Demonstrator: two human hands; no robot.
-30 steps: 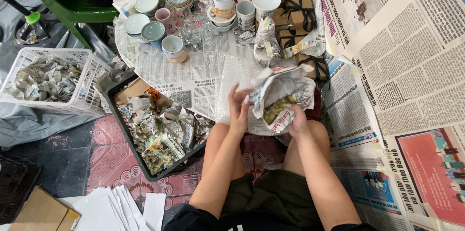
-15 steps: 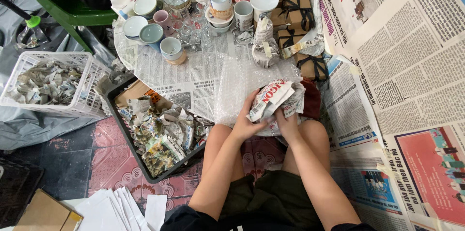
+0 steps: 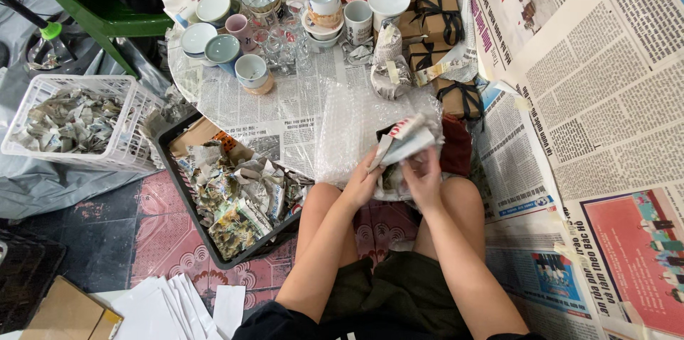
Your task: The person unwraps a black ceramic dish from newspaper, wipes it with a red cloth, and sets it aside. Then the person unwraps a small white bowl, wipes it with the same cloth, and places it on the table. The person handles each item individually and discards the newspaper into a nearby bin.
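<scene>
A bundle wrapped in crumpled newspaper sits between both my hands, just past my knees. My left hand cups its left side. My right hand presses on its near right side, fingers folded over the paper. Whatever is inside is hidden by the wrapping. The bundle rests on a sheet of bubble wrap laid over spread newspaper.
Cups, bowls and glasses crowd the far side, with brown gift boxes tied in ribbon to their right. A black tray of newspaper-wrapped pieces lies at my left knee; a white basket beyond. Newspaper covers the floor at right.
The newspaper, open around something a second ago, has been folded shut into a tighter bundle and drawn closer to my knees. Both hands stayed on it.
</scene>
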